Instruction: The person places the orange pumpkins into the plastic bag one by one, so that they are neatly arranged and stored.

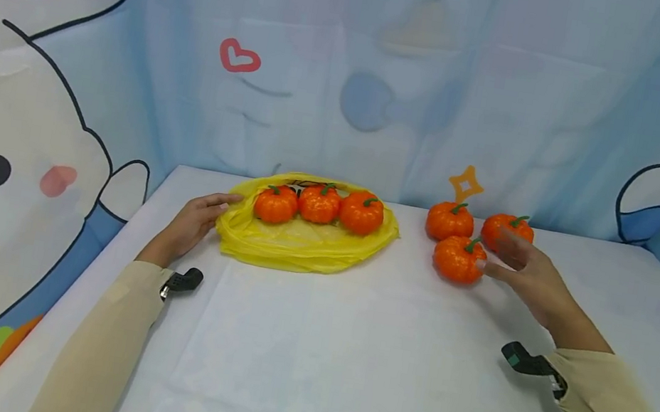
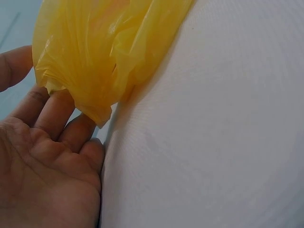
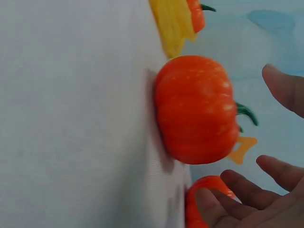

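Reaching across a white-covered table (image 1: 345, 352), a person's right hand (image 1: 527, 270) hovers with its fingers spread wide beside the nearest small orange plastic pumpkin with a green stem (image 1: 458, 258), gripping nothing; whether a fingertip touches the pumpkin cannot be told. That pumpkin sits on the table right of centre, close in front of two more orange pumpkins, one at the back left (image 1: 450, 221) and one at the back right (image 1: 504, 230), the latter partly hidden behind the fingers. At the left, the person's left hand (image 1: 194, 222) lies with relaxed, straight fingers against the edge of a crumpled yellow plastic bag (image 1: 298, 244), whose corner drapes over the fingertips in the left wrist view. Three orange pumpkins (image 1: 319, 205) stand in a row on the bag's far side. A pale blue cartoon-printed backdrop (image 1: 389, 78) hangs behind the table.
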Tool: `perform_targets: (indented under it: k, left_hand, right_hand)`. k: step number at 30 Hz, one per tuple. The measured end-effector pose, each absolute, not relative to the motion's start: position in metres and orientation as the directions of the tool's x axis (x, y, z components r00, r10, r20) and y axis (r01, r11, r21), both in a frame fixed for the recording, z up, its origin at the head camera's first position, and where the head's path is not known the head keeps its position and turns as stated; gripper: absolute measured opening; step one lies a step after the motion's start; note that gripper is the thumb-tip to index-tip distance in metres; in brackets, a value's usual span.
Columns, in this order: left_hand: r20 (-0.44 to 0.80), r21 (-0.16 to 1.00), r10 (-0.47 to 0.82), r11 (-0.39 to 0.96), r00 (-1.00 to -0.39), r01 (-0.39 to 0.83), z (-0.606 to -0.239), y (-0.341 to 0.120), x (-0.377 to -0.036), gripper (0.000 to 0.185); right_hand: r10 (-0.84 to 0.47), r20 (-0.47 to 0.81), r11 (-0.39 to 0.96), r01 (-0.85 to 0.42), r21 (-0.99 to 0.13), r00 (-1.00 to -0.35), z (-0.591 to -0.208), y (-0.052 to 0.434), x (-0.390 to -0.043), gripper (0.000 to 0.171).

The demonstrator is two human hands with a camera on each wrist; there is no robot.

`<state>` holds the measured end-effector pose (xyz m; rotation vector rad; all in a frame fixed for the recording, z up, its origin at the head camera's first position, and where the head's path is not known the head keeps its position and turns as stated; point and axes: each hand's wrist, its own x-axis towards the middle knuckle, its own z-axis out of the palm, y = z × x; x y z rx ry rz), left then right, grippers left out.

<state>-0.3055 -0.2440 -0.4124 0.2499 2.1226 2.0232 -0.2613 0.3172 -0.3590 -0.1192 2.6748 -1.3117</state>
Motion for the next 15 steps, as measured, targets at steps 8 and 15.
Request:
perform_targets:
  k: [8,15]
  left_hand:
    - [-0.039,0.997,0.255,0.067,-0.966,-0.023,-0.412,-0.244,-0.304,0.046]
    - [-0.048,0.997,0.240,0.074,-0.970,-0.031,-0.412,-0.243,-0.306,0.045]
  right_hand:
    - [-0.184,-0.059,0.558,-0.055,-0.828,-0.981,-0.379,0.317,-0.269,0.090]
    - [-0.183,-0.037,0.527,-0.066,-0.847,-0.982,-0.385,0.317,-0.269,0.089]
